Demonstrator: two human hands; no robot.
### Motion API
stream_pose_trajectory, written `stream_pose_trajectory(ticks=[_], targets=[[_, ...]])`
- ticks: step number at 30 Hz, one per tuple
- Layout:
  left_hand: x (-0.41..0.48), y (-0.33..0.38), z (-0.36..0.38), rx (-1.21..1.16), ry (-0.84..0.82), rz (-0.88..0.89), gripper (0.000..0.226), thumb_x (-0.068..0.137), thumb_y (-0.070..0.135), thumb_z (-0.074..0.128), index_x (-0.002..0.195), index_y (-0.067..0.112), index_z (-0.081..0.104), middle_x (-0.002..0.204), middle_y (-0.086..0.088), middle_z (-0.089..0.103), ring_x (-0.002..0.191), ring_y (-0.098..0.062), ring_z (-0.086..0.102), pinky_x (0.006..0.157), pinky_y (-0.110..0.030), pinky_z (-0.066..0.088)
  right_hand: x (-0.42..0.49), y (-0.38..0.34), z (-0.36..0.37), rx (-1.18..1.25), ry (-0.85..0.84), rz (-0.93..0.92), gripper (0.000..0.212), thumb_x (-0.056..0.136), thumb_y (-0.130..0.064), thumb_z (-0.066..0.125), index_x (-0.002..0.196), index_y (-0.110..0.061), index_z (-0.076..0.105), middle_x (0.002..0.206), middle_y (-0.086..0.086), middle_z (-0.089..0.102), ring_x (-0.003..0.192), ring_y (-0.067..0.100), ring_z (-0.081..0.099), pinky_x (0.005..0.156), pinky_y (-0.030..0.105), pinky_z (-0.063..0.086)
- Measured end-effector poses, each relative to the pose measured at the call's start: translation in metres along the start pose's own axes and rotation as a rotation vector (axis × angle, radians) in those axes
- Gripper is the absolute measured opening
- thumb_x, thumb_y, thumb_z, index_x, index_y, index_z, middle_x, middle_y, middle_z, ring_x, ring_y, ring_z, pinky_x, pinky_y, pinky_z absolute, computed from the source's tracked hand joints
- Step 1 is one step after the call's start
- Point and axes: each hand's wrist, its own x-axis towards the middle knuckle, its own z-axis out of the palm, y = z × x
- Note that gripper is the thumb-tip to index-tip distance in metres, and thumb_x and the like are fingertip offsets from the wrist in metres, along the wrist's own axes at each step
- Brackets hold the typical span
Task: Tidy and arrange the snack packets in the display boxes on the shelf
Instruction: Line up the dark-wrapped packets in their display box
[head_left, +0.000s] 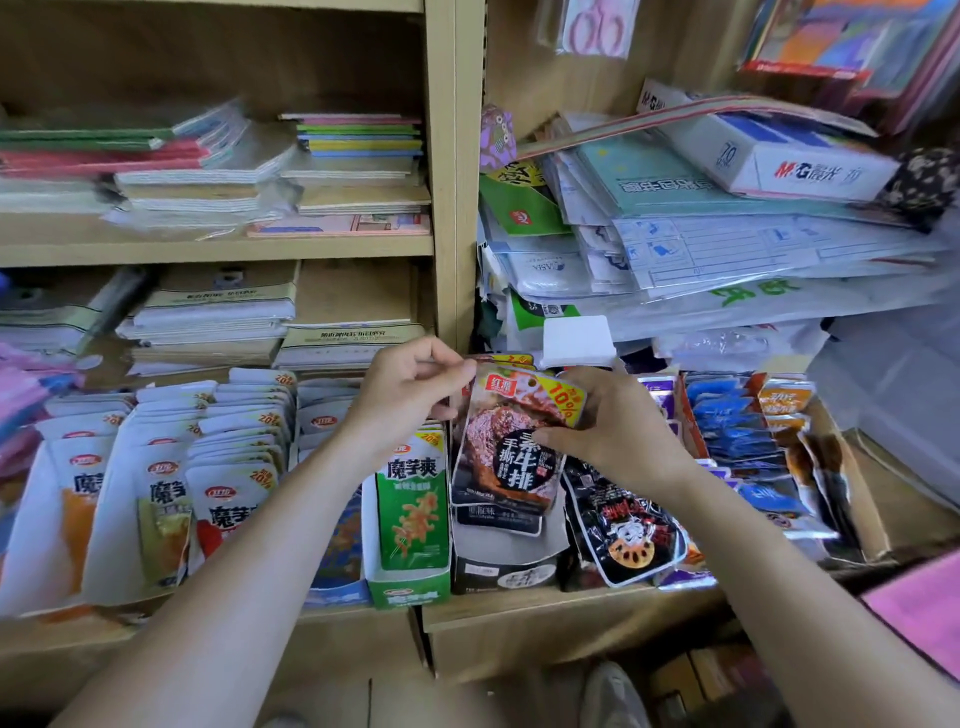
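Both grips pinch 1 steak packet (511, 441), left hand (410, 389) and right hand (618, 431) on its upper sides, just above the dark display box (498, 574). On the shelf (519, 610), the white packets (156, 467) at left look sorted. The black packets (623, 525) right of that box lie loose and seem undone.

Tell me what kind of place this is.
Likely a small stationery shop that also sells snacks: display boxes packed with snack packets, stacked exercise books, and a ream of M&G paper.

Display boxes (410, 592) crammed with packets (228, 499), paper stacks (727, 249) low behind, front approach open.
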Motion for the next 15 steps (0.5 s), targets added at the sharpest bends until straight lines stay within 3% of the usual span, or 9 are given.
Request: stream_pose_trajectory(ticks=[2,7,11,15], targets=[[-0.001,0.0,-0.004,0.041,-0.013,0.011,0.009,0.095,0.016,0.068,0.089,0.01,0.07,0.074,-0.003,0.072,0.074,-0.018,0.068,0.075,-0.034,0.061,-0.001,0.003,0.001,-0.235,0.027,-0.055,0.029,0.075,-0.034,0.087,0.094,-0.022,0.067,0.085,-0.005,0.071,0.079,0.016,0.064,0.087,0.038,0.047],[-0.01,-0.003,-0.005,0.308,-0.12,0.137,0.016,0.09,0.029,0.074,0.105,0.024,0.075,0.088,0.007,0.075,0.08,-0.009,0.071,0.078,-0.029,0.059,-0.003,0.004,0.021,-0.507,0.078,-0.153,0.047,0.072,-0.045,0.086,0.107,-0.02,0.068,0.097,-0.003,0.065,0.092,0.022,0.059,0.071,0.04,0.053],[-0.018,-0.01,-0.001,0.776,-0.092,0.319,0.014,0.084,0.034,0.078,0.098,0.037,0.076,0.079,0.02,0.066,0.074,-0.002,0.062,0.066,-0.032,0.054,-0.003,0.005,0.025,-0.483,0.136,-0.143,0.055,0.069,-0.04,0.088,0.109,-0.02,0.056,0.105,-0.004,0.057,0.091,0.018,0.057,0.068,0.036,0.05],[-0.019,-0.016,0.006,0.993,-0.051,0.489,0.019,0.079,0.039,0.082,0.097,0.038,0.075,0.097,0.015,0.07,0.092,-0.01,0.052,0.08,-0.035,0.044,-0.005,0.01,0.015,-0.426,0.088,-0.151,0.055,0.078,-0.029,0.083,0.127,-0.022,0.06,0.111,-0.005,0.061,0.106,0.017,0.055,0.083,0.042,0.053]])
